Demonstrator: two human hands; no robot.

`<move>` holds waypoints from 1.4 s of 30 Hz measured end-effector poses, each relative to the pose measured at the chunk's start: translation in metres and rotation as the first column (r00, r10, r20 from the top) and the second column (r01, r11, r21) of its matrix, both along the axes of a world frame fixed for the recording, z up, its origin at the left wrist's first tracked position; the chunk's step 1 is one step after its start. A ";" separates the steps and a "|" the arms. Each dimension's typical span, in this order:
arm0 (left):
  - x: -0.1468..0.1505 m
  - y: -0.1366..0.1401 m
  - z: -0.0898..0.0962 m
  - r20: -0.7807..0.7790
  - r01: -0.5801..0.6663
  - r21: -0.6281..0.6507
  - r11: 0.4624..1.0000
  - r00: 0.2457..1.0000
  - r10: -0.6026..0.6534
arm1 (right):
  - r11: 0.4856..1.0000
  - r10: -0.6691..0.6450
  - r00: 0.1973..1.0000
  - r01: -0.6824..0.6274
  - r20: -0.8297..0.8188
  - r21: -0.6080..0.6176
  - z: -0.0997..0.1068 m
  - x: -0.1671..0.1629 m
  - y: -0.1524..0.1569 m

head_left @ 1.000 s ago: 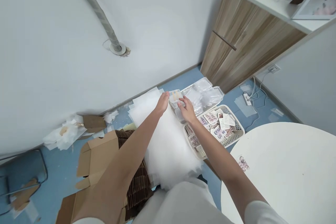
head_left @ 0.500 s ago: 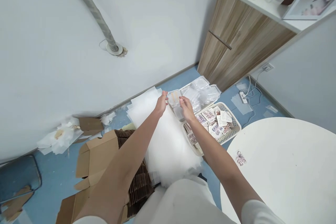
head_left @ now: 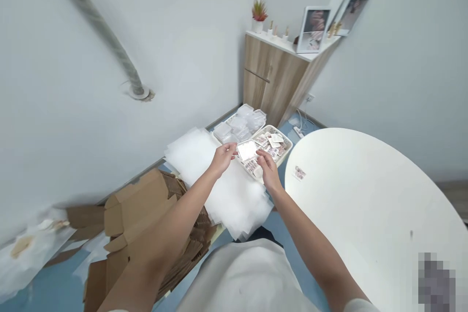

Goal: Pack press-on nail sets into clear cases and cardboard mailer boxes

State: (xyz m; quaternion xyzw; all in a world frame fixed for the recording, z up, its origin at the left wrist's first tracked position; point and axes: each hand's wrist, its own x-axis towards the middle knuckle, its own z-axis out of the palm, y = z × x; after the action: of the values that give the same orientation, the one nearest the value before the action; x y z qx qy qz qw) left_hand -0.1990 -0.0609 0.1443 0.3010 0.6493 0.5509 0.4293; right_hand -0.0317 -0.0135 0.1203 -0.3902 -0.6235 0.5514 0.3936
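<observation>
A small clear plastic case [head_left: 247, 150] with a white face is held level between my two hands. My left hand [head_left: 224, 158] pinches its left edge, and my right hand [head_left: 268, 168] has its fingers closed at the right edge. Below and beyond it, a white basket [head_left: 288, 148] contains several cards with press-on nails [head_left: 273, 140]. Behind that stands a second basket filled with clear plastic cases [head_left: 239, 122]. Under my left forearm lies a pile of white translucent sheets [head_left: 197, 156].
A round white table [head_left: 351, 195] is on my right, with a small nail set [head_left: 300, 173] near its edge. Flattened cardboard boxes [head_left: 142, 209] are stacked at left. A wood-grain cabinet [head_left: 278, 66] fills the corner; a power strip [head_left: 298, 131] lies on the floor.
My view has swung right, toward the table. Both hands, still holding the case, have moved from over the case basket to beside the basket of nail cards.
</observation>
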 end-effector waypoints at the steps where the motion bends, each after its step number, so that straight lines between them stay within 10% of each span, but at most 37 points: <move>1: 0.012 -0.003 -0.001 -0.004 0.023 -0.001 1.000 1.000 -0.023 | 1.000 -0.022 1.000 0.022 0.005 -0.004 0.002 0.014 -0.009; 12: 0.138 -0.020 -0.036 0.106 0.323 0.088 0.942 0.937 -0.332 | 0.930 -0.328 0.943 0.332 0.051 -0.157 0.000 0.136 -0.104; 22: 0.265 0.007 -0.026 0.032 0.801 0.092 0.591 0.591 -0.806 | 0.819 -0.488 0.861 0.509 0.145 -0.264 0.003 0.268 -0.105; 29: 0.357 -0.005 -0.043 -0.098 0.624 -0.024 0.781 0.776 -0.623 | 0.682 -0.686 0.696 0.716 0.211 -0.149 -0.010 0.339 -0.117; 42: 0.426 -0.012 -0.046 0.355 0.710 -0.214 0.671 0.696 -0.624 | 0.706 -0.704 0.610 0.541 0.364 0.458 -0.048 0.381 -0.126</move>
State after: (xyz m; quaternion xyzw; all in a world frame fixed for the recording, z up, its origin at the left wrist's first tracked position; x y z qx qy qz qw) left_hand 0.2273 -0.0726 0.0982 0.3688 0.5158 0.2686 0.7252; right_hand 0.3492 -0.1396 0.0727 -0.6512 -0.6032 0.1498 0.4356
